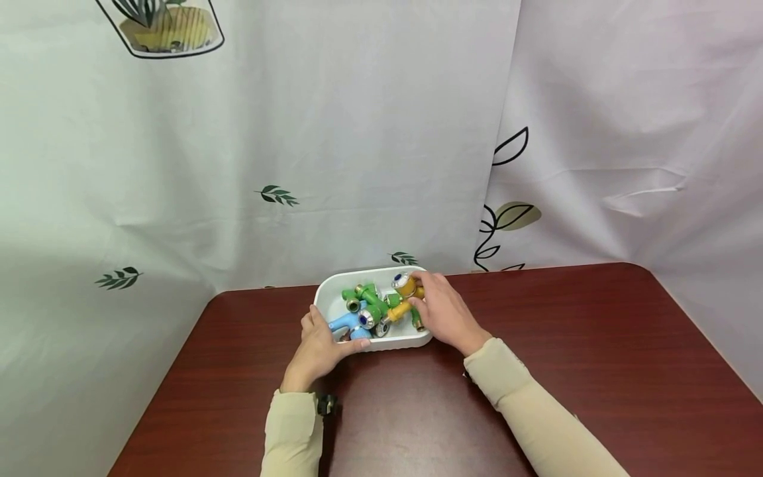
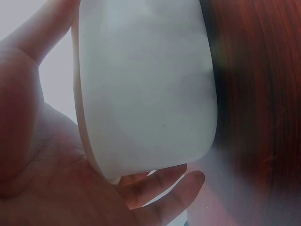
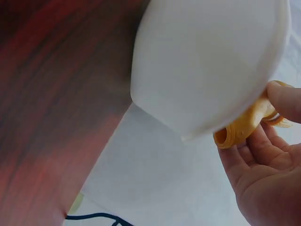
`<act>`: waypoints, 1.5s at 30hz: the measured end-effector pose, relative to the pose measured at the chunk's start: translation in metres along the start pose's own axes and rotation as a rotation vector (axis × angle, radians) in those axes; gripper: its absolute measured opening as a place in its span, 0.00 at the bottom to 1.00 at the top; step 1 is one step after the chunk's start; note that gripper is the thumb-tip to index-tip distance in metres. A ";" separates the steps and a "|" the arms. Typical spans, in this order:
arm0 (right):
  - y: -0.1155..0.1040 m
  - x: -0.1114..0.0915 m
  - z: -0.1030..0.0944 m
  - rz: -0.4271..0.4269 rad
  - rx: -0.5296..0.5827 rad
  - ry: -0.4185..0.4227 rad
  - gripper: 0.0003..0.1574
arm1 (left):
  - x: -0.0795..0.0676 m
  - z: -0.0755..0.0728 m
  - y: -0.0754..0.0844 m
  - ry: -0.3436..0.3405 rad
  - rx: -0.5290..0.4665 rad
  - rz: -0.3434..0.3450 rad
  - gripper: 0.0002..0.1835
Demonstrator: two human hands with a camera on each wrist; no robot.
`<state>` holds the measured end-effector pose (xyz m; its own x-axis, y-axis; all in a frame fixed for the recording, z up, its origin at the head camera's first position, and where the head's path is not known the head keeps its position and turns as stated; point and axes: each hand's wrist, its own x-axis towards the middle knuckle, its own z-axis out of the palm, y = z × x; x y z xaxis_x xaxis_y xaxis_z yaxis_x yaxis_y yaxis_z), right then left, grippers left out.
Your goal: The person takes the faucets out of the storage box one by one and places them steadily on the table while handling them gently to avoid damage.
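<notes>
Worktop (image 1: 566, 331): red-brown, wood-grained, carrying one white tray (image 1: 399, 343) near its far edge. The tray lies with its long axis running left to right across the person's front.

Left hand (image 1: 317, 348): grips the tray's left end, thumb along the near rim, fingers round the end wall.

Right hand (image 1: 446, 315): at the tray's right end, pinching a yellow tap (image 3: 244, 126) between thumb and fingers.

Yellow tap: at the tray's mouth by the right end, directly between the right fingers; the left hand is well apart from it. In the right wrist view its body slants, the open end pointing away from the palm.

Remaining taps: green ones (image 1: 375, 303) mid-tray; a blue one (image 1: 344, 322) beside the left thumb.
</notes>
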<state>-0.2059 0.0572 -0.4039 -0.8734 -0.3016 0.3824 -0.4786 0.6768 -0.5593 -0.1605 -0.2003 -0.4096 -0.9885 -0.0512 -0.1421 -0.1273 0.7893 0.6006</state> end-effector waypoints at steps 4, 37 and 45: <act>0.001 0.000 -0.007 0.029 0.038 0.035 0.28 | 0.000 0.000 0.000 0.005 0.002 0.002 0.77; 0.028 -0.011 -0.030 0.155 0.089 0.189 0.28 | 0.000 0.000 0.001 0.010 -0.015 0.002 0.77; 0.036 -0.013 -0.036 0.227 0.119 0.180 0.30 | 0.000 0.001 0.000 0.007 -0.005 0.002 0.77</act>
<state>-0.2082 0.1101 -0.4023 -0.9341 -0.0207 0.3563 -0.2899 0.6263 -0.7237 -0.1607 -0.1998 -0.4099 -0.9893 -0.0542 -0.1354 -0.1259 0.7863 0.6050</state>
